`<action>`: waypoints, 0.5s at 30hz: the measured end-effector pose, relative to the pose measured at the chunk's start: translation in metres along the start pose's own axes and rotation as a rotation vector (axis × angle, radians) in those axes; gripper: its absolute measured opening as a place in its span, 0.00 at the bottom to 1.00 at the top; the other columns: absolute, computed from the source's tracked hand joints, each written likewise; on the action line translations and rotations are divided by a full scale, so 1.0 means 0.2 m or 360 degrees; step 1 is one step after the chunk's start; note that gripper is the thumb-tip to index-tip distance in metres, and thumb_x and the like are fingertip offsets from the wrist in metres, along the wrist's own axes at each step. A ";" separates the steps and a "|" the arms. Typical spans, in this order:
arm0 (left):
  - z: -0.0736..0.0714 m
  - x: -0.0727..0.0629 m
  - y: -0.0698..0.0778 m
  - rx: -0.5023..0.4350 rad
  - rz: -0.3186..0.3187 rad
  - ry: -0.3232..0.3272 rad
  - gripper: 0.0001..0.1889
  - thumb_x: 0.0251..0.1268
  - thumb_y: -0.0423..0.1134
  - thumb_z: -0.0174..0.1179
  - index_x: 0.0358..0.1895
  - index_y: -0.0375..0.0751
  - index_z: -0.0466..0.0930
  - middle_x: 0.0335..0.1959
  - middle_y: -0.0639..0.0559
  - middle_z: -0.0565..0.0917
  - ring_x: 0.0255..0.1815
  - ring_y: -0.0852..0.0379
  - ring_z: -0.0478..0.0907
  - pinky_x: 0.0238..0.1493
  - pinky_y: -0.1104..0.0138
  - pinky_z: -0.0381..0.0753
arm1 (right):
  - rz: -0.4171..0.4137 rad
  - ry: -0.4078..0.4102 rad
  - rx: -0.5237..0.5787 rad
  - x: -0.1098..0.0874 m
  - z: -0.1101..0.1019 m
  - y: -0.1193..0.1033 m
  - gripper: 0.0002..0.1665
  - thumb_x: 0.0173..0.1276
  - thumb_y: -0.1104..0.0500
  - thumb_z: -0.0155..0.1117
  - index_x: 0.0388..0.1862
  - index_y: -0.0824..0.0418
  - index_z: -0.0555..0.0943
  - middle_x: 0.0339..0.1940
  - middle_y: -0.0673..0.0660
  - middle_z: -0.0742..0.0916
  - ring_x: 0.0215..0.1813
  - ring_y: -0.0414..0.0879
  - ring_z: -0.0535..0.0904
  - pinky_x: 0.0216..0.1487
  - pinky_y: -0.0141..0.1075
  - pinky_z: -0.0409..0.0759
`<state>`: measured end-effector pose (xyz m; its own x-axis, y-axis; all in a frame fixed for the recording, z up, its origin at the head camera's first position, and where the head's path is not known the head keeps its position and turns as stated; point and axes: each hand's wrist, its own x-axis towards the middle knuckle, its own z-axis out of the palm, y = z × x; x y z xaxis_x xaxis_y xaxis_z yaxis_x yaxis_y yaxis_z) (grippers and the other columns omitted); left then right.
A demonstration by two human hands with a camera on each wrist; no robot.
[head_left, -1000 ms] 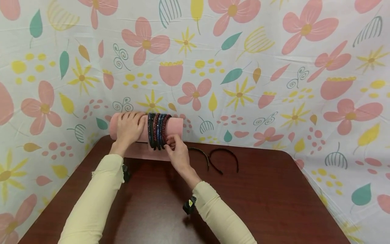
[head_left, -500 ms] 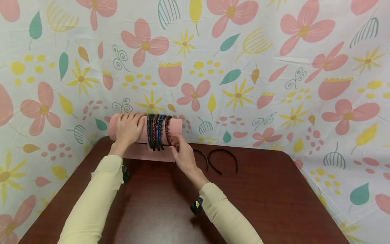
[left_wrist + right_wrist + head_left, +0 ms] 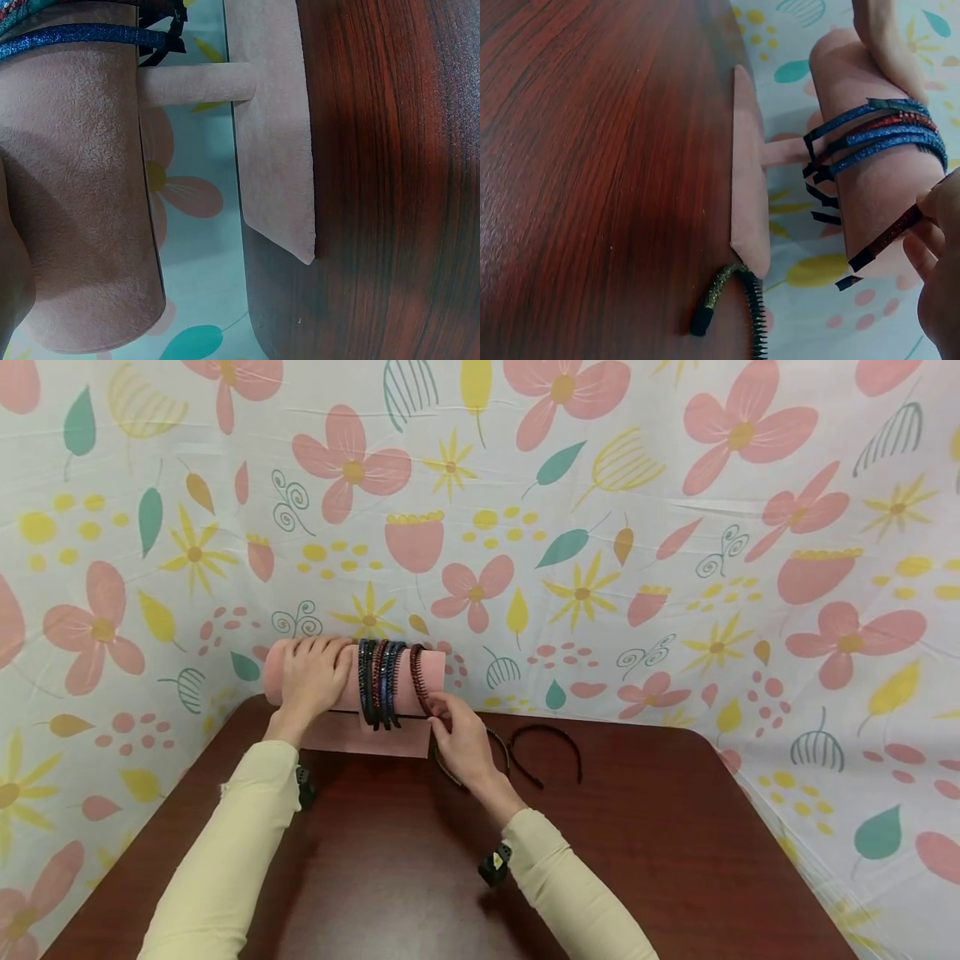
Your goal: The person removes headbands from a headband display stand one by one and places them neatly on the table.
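Note:
A pink plush headband stand (image 3: 432, 668), a roll on a flat base (image 3: 348, 739), stands near the back left of the table. My left hand (image 3: 311, 675) grips the roll's left part from above; its fingertips are hidden behind. Several glittery toothed headbands (image 3: 381, 681), blue, dark and red, sit side by side around the roll's middle. With my right hand (image 3: 462, 737) I pinch one end of a red headband (image 3: 889, 236), which still arches over the roll near its right end, apart from the others.
On the brown table (image 3: 390, 860), right of the stand, lie a gold-and-black headband (image 3: 721, 289), partly behind my right hand, and a black headband (image 3: 579, 764). A flower-patterned cloth (image 3: 585, 527) hangs close behind the table.
The red headband has slid right along the roll, away from the group, with my right hand moving right alongside it. My left hand has stayed on the roll.

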<state>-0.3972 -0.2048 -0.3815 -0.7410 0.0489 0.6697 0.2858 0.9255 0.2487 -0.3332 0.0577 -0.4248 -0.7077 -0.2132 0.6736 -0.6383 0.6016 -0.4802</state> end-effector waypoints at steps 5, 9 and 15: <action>-0.01 0.00 0.00 0.0009 0.0003 0.0003 0.22 0.78 0.54 0.43 0.57 0.46 0.82 0.59 0.44 0.81 0.63 0.41 0.73 0.69 0.46 0.59 | -0.0009 0.0030 -0.0002 -0.01 -0.02 0.01 0.22 0.66 0.68 0.67 0.58 0.58 0.78 0.41 0.54 0.85 0.42 0.45 0.84 0.41 0.36 0.83; -0.01 0.00 0.00 0.0008 -0.0003 -0.0005 0.22 0.78 0.53 0.44 0.57 0.46 0.82 0.59 0.44 0.81 0.63 0.41 0.72 0.69 0.46 0.59 | -0.0017 0.0040 0.0005 -0.02 -0.04 0.03 0.21 0.66 0.68 0.66 0.58 0.59 0.77 0.42 0.55 0.85 0.42 0.45 0.84 0.41 0.36 0.82; -0.01 0.00 0.00 0.0004 0.0001 -0.0017 0.23 0.79 0.54 0.43 0.58 0.46 0.81 0.59 0.44 0.81 0.63 0.41 0.72 0.69 0.46 0.59 | -0.0026 0.0067 0.0019 -0.04 -0.07 0.04 0.20 0.66 0.68 0.66 0.56 0.60 0.78 0.41 0.56 0.84 0.41 0.46 0.84 0.39 0.37 0.82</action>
<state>-0.3960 -0.2056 -0.3801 -0.7472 0.0535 0.6624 0.2849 0.9263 0.2465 -0.3285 0.0738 -0.4257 -0.6837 -0.1903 0.7045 -0.6536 0.5891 -0.4752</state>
